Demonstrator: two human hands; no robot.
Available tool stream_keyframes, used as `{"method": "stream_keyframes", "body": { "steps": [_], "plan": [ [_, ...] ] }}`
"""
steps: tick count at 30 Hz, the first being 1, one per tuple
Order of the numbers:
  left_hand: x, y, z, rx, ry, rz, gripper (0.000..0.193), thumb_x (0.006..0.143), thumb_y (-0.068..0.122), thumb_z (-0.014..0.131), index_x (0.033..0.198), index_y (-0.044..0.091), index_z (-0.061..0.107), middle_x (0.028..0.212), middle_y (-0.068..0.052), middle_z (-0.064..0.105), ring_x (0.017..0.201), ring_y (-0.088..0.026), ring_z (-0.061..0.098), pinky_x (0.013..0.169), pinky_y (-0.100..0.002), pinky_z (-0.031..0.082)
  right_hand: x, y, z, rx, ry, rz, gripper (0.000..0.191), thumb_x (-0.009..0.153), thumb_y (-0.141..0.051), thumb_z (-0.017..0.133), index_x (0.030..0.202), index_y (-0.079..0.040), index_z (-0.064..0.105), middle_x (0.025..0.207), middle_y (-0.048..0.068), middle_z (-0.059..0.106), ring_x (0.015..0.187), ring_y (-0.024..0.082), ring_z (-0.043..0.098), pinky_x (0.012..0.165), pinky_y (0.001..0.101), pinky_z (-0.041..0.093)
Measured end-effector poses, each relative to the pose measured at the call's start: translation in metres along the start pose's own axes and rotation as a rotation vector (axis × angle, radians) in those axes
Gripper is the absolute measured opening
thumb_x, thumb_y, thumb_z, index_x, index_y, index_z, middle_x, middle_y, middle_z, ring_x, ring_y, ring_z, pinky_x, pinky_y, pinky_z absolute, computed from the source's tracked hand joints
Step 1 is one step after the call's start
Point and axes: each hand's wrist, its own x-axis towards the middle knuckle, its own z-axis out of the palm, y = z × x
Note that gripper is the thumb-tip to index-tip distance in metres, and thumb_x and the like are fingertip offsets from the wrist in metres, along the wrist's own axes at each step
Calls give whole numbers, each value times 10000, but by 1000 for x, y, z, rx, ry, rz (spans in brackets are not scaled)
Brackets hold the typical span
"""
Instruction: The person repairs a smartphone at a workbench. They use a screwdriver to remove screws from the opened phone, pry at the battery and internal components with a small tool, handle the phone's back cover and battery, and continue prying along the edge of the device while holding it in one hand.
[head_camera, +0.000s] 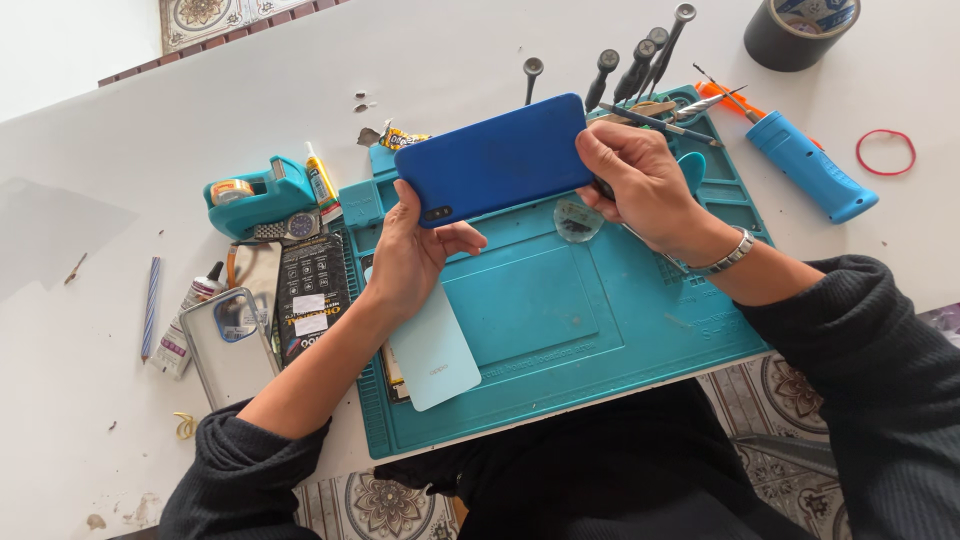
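A dark blue phone (495, 157), back side up, is held above a teal repair mat (600, 340). My left hand (415, 252) grips its lower left end, near the camera holes. My right hand (645, 185) grips its right end, and a thin metal tool (660, 124) juts from above that hand's fingers. A pale blue back cover (432, 357) lies on the mat under my left wrist. A round clear lens-like piece (578, 221) rests on the mat below the phone.
Several screwdrivers (640, 60) stand at the mat's far edge. A blue handheld tool (812, 167), red rubber band (886, 152) and tape roll (800, 30) lie right. A teal tape dispenser (255, 195), glue tube (320, 180), clear phone case (230, 345) and black packet (310, 300) lie left.
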Motion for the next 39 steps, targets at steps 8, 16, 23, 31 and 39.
{"method": "stream_keyframes", "body": {
  "steps": [8, 16, 23, 31, 39],
  "plan": [
    [-2, 10, 10, -34, 127, -24, 512, 1023, 501, 366, 1287, 84, 504, 1172, -110, 669, 1017, -273, 736, 745, -430, 627, 0, 6, -4, -340, -1, -208, 294, 1071, -208, 639, 843, -26, 606, 732, -47, 522, 632, 0, 492, 527, 196, 434],
    [0, 2, -3, -85, 171, 14, 511, 1071, 518, 395, 1250, 51, 497, 1148, -115, 632, 981, -243, 714, 704, -448, 657, -10, -10, 8, -575, -74, -462, 206, 960, -175, 740, 953, 17, 663, 693, -13, 527, 576, 38, 427, 499, 229, 336],
    [2, 4, -13, -54, 134, 20, 519, 1072, 528, 422, 1235, 54, 554, 1130, -116, 664, 939, -241, 721, 660, -411, 634, -16, -12, 20, -511, 3, -410, 279, 1000, -135, 706, 817, 21, 563, 776, 19, 507, 639, 55, 403, 495, 242, 307],
    [0, 9, 1, -7, 117, 69, 513, 1087, 516, 382, 1280, 69, 543, 1131, -125, 679, 930, -230, 730, 662, -427, 658, -12, -3, 15, -591, 22, -395, 343, 1044, -148, 681, 816, 16, 484, 691, -7, 384, 616, 49, 345, 526, 254, 292],
    [-1, 10, 2, 14, 27, 66, 520, 1087, 472, 395, 1302, 38, 586, 1172, -109, 713, 1026, -211, 742, 763, -419, 667, 5, 12, 2, -215, 33, -60, 292, 1111, -283, 555, 907, -73, 556, 680, -110, 356, 562, -20, 319, 462, 202, 278]
  ]
}}
